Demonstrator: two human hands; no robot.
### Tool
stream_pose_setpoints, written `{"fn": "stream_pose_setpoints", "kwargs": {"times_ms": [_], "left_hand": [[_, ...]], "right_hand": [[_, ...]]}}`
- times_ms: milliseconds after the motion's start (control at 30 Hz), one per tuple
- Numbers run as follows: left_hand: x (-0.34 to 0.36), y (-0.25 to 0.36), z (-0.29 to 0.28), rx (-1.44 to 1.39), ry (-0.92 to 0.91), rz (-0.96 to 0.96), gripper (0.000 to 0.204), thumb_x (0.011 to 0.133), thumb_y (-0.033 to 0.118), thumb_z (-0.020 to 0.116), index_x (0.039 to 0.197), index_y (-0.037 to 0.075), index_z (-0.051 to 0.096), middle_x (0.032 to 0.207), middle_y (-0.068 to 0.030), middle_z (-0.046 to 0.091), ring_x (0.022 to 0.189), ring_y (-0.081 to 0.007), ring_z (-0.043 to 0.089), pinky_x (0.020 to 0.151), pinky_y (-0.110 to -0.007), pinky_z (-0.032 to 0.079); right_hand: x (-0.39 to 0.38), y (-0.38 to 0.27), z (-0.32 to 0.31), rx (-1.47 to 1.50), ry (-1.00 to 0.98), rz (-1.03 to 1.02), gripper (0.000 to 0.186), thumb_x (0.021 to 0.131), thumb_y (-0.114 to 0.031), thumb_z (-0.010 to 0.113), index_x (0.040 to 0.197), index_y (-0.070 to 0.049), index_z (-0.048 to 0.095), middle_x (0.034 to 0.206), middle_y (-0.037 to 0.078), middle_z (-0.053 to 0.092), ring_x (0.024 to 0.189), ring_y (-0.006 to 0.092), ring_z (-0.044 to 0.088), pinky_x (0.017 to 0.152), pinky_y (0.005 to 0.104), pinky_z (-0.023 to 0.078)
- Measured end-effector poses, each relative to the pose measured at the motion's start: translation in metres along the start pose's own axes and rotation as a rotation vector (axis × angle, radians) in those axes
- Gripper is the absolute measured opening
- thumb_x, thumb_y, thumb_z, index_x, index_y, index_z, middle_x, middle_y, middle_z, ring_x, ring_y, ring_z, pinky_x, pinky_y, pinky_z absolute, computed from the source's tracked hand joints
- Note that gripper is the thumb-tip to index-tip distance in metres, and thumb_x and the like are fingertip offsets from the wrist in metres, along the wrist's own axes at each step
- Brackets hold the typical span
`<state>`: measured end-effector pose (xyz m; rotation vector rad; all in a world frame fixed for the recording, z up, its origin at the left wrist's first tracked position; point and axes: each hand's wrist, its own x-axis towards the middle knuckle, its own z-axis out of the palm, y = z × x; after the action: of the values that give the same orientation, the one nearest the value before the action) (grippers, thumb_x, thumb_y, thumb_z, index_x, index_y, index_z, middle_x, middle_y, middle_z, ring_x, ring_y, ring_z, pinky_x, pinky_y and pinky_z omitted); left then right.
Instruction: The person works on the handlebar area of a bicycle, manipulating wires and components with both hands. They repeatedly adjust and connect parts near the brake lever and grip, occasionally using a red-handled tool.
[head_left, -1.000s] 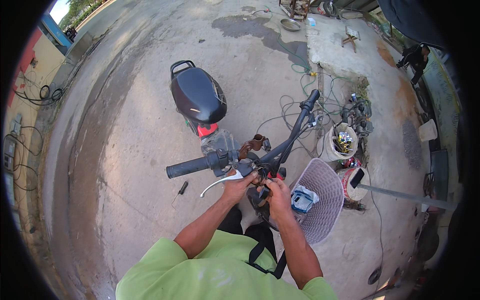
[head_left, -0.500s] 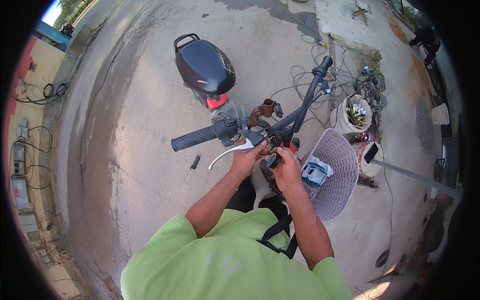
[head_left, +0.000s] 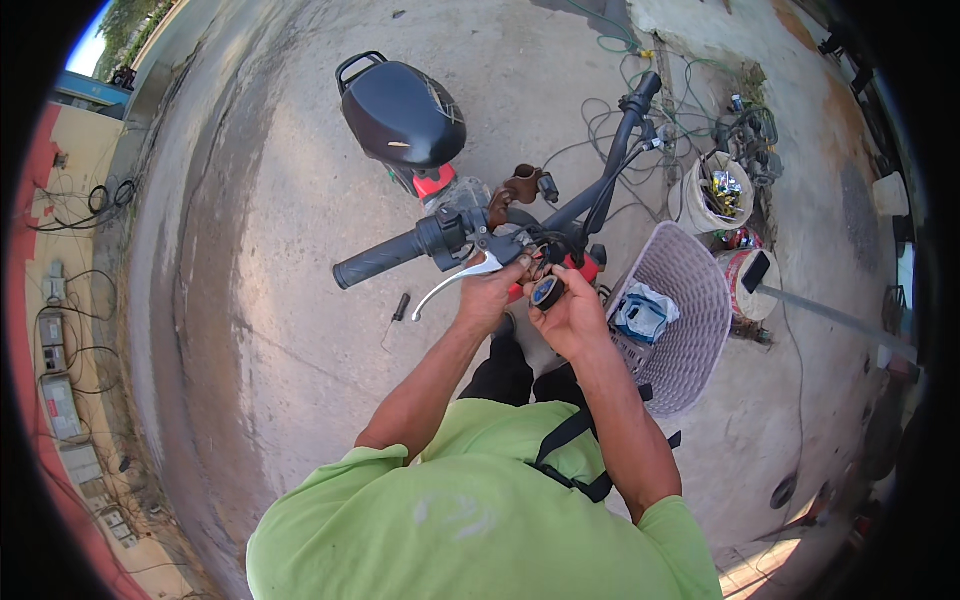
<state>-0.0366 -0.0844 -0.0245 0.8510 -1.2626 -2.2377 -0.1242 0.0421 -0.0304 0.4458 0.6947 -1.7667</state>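
From the head view, we see a small dark roll gripped in the fingertips of the right hand, between both hands, while the left hand reaches wires, its grip unclear to us.

Bright daylt, sky overexp. upper L, sl. sheen on blk seat, fisheye bend + dk vignette at edges.

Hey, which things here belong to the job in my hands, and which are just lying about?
Apparently in the job:
roll of tape, in your right hand
wires, at your left hand
handlebar with silver brake lever

Apparently just lying about:
black-handled tool on the ground
white bucket
crumpled bag in the basket
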Motion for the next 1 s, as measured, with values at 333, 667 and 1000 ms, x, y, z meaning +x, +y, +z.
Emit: {"fn": "stream_pose_setpoints", "kwargs": {"times_ms": [333, 667, 1000], "left_hand": [[-0.001, -0.01, -0.017, 0.126, -0.022, 0.016, 0.026, 0.092, 0.001, 0.072, 0.117, -0.001, 0.068, 0.109, -0.0087, 0.072, 0.096, -0.0159, 0.069, 0.087, -0.032, 0.055], [-0.012, 0.005, -0.02, 0.199, -0.093, -0.056, 0.028, 0.093, 0.006, 0.073, 0.121, 0.003, 0.07, 0.113, -0.0054, 0.073, 0.098, -0.0127, 0.067, 0.088, -0.029, 0.055], [-0.009, 0.017, -0.026, 0.38, -0.113, -0.015, 0.029, 0.092, 0.011, 0.071, 0.121, 0.003, 0.07, 0.11, -0.0041, 0.074, 0.095, -0.0115, 0.066, 0.087, -0.028, 0.052]], "right_hand": [[0.003, 0.006, 0.01, 0.01, 0.071, -0.063, 0.017, 0.098, -0.023, 0.066, 0.109, -0.01, 0.07, 0.097, 0.001, 0.072, 0.086, 0.0146, 0.071, 0.073, 0.0319, 0.057], [-0.007, -0.02, 0.027, -0.342, 0.063, -0.098, 0.015, 0.098, -0.02, 0.066, 0.104, -0.007, 0.068, 0.092, 0.002, 0.07, 0.079, 0.0126, 0.068, 0.067, 0.0294, 0.057], [0.004, -0.016, 0.033, -0.387, 0.017, -0.155, 0.012, 0.099, -0.016, 0.065, 0.102, -0.005, 0.068, 0.093, 0.004, 0.07, 0.079, 0.0124, 0.068, 0.069, 0.0333, 0.06]]}}
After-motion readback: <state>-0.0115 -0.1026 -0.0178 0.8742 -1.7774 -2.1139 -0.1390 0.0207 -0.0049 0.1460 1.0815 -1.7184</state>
